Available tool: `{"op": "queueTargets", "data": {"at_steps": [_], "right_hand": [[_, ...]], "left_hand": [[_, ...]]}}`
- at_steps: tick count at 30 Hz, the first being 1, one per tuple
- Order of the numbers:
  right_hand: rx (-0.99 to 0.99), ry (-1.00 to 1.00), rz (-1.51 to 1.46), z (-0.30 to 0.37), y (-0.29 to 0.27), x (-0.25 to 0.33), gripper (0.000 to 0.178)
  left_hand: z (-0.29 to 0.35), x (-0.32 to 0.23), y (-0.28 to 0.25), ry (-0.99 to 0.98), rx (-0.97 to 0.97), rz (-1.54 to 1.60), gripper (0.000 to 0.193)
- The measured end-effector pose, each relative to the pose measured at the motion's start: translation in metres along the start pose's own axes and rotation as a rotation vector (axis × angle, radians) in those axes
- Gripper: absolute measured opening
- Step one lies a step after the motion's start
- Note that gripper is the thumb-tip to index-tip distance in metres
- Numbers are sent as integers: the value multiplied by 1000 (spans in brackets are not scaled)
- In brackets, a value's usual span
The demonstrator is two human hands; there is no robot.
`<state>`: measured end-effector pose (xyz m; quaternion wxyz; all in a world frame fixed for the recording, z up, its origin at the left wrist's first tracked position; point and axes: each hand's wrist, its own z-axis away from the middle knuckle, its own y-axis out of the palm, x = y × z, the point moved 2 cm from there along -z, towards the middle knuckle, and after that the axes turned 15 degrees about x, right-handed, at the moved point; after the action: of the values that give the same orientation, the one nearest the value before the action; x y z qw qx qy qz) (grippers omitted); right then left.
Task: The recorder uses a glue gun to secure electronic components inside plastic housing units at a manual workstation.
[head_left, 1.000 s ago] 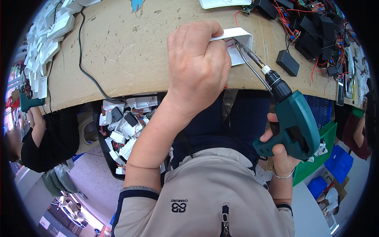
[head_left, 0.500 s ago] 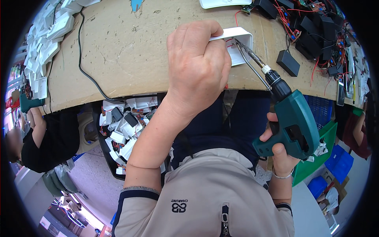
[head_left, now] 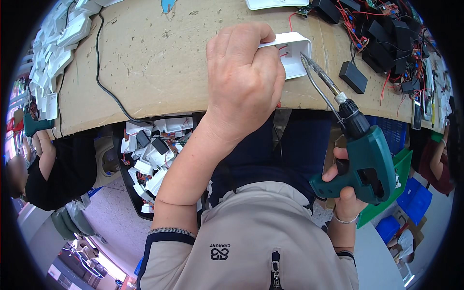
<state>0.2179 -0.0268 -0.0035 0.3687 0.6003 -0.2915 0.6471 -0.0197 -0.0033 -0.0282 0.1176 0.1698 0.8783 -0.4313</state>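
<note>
My left hand (head_left: pixel 245 77) is closed round the left side of a white plastic housing (head_left: pixel 296 65), tilted on its side over the table, its hollow facing right. Two short red wires stand out inside it. My right hand (head_left: pixel 345 188) grips a green pistol-shaped soldering gun (head_left: pixel 369 162) with the fingers by its trigger. The soldering gun's metal tip (head_left: pixel 316 70) and thin curved feed tube point up and left, their ends at the right edge of the housing, apart from the wires. My left fingertips are partly hidden behind the hand.
White housings (head_left: pixel 60 43) are piled far left. Black boxes with red wires (head_left: pixel 389 38) lie far right, one black box (head_left: pixel 353 77) nearer. A black cable (head_left: pixel 98 63) crosses the table (head_left: pixel 154 63). A black bin (head_left: pixel 126 181) of housings stands below; co-workers sit either side.
The soldering gun has moved right and slightly down, its tip drawing away from the wires inside the housing. My left hand and the housing have barely shifted.
</note>
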Motion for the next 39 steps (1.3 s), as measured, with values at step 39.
{"op": "queueTargets", "data": {"at_steps": [39], "right_hand": [[121,-204,92,4,-12,-7,72]], "left_hand": [[1,-2,-1,-26,-52,6,9]]}}
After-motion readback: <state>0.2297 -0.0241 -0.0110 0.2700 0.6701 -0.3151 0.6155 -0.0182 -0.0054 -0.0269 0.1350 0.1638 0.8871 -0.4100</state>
